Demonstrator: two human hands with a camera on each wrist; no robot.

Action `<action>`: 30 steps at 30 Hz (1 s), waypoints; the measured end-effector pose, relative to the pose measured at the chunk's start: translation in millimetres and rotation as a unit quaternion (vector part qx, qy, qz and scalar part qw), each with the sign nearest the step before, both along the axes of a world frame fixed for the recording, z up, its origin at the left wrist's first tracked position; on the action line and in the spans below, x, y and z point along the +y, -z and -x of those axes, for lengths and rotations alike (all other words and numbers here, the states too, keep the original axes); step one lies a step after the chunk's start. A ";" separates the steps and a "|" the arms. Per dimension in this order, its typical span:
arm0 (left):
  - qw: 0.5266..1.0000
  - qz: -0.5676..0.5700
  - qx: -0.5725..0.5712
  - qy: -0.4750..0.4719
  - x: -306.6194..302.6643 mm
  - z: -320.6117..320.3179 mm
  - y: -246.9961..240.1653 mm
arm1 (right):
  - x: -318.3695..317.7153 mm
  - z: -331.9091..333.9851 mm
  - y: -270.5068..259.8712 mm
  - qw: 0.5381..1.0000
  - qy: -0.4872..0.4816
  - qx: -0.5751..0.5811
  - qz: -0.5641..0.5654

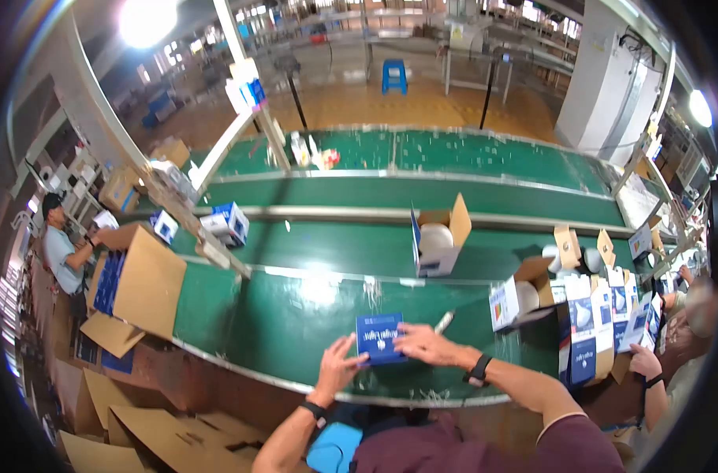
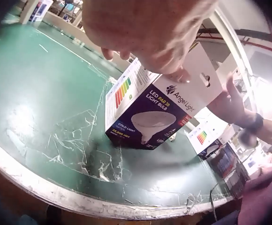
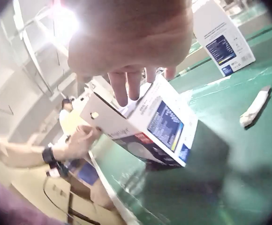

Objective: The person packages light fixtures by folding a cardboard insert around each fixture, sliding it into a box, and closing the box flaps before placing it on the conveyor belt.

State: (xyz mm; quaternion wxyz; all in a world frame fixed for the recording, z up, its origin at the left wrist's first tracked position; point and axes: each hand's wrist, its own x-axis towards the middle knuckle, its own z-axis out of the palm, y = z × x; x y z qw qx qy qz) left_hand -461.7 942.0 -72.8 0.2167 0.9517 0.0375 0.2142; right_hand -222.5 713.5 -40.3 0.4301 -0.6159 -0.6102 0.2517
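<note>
A light bulb box [image 1: 380, 352] stands on the green bench in front of me, blue and white, printed "Angel Light" and "LED PAR 38". Its tall flap with a hanging hole stands upright in the right wrist view. My left hand [image 1: 335, 370] grips the box's left side, thumb and fingers at its upper edge. From the right, my right hand [image 1: 431, 347] reaches over, its straight fingers [image 3: 133, 86] touching the box's top. Right of the box lies a slender white object [image 3: 255, 108] with a dark tip.
An open box [image 1: 435, 260] with a white bulb stands farther back; another open box [image 1: 504, 306] lies to the right, near several packed boxes [image 1: 586, 327]. Left is a large carton [image 1: 150, 284], with a person [image 1: 63, 252] behind it. Another person's hand [image 1: 647, 363] is at right.
</note>
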 end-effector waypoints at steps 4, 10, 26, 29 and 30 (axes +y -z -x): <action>0.967 0.252 0.027 -0.009 -5.0 -17.9 3.8 | -10.9 16.1 11.7 0.988 0.047 -0.130 -0.072; 0.809 0.523 0.021 -0.267 -32.6 -61.6 -10.8 | 48.6 72.1 46.2 0.863 0.458 0.214 -0.032; 0.941 -0.089 0.171 -0.280 50.4 -173.6 -20.1 | 95.8 -29.1 33.8 0.829 0.373 0.416 0.003; 0.934 -0.136 0.081 -0.321 135.6 -209.2 -39.0 | 95.1 -91.4 -48.4 0.846 0.517 0.083 -0.106; 0.931 -0.146 0.082 -0.324 166.9 -223.1 -37.2 | 90.7 -110.5 -69.0 0.825 0.558 0.027 -0.089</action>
